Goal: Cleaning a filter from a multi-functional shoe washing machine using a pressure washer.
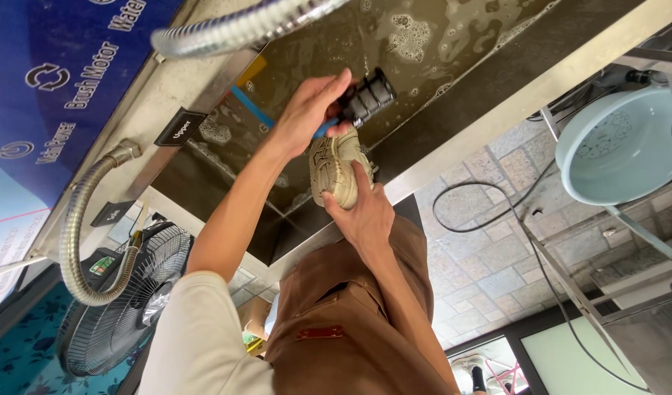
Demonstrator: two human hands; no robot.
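The right hand (365, 212) clamps a beige shoe (338, 170) over the soapy tank (438, 36) while the left hand (310, 110), closed on a black brush (365, 101), scrubs it mid-wash; next, I'd judge, turning the shoe for unscrubbed sides.

Both arms reach forward, bare from the elbow down. The left hand (306, 110) is closed in a grip, wrist bent, fingers curled inward. The right hand (365, 216) cups upward, fingers wrapped, thumb pressed alongside.
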